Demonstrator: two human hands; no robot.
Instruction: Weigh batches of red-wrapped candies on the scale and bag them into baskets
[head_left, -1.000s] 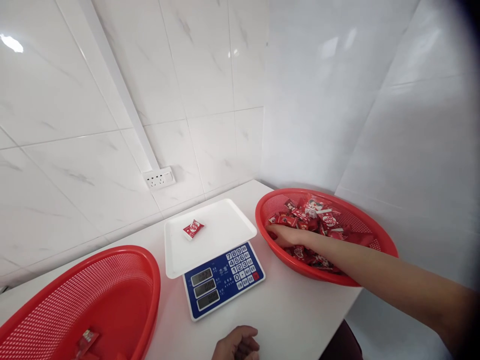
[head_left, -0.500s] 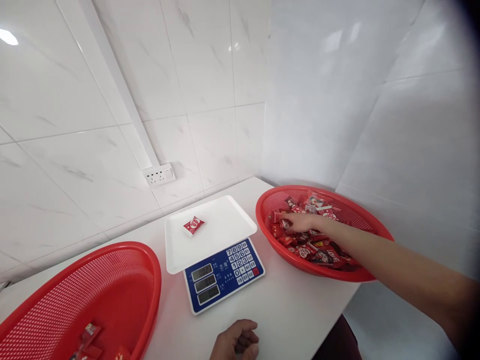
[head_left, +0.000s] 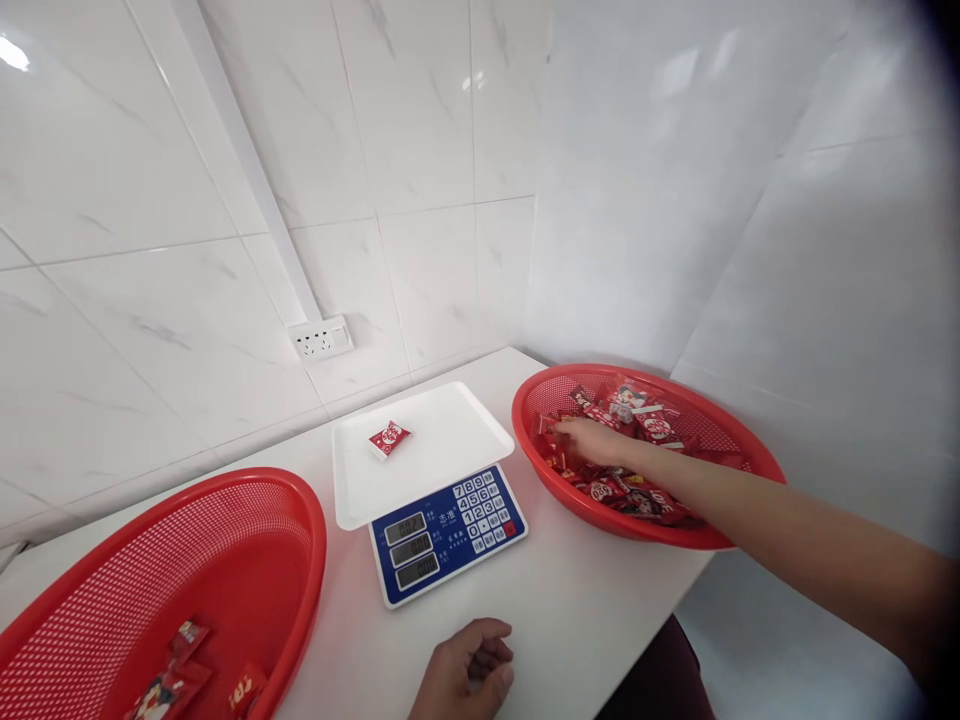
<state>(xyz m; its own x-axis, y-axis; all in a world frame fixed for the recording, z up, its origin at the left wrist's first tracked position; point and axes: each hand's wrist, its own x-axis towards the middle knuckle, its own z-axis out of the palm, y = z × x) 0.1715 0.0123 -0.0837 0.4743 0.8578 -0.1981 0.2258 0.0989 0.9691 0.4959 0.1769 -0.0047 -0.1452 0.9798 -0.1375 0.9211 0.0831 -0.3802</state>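
My right hand (head_left: 591, 440) reaches into the right red basket (head_left: 720, 420), its fingers closed at the end of a small red candy packet (head_left: 545, 425); the fingertips are partly hidden. Around it lie many red wrapped candies (head_left: 637, 497). My left hand (head_left: 469, 668) rests low over the table in front of the scale, fingers loosely curled, the thumb apart, nothing visible in it. One red and white candy packet (head_left: 390, 438) lies on the white tray (head_left: 435, 470) of the blue digital scale (head_left: 450, 535).
A second red basket (head_left: 311, 530) stands at the left front, with several red packets (head_left: 176, 670) at its bottom. The white table (head_left: 562, 600) meets a tiled wall behind, where a power socket (head_left: 322, 340) is mounted.
My right hand has shifted slightly left and deeper among the candies in the right basket. The view has tilted down a little. My left hand stays in much the same pose.
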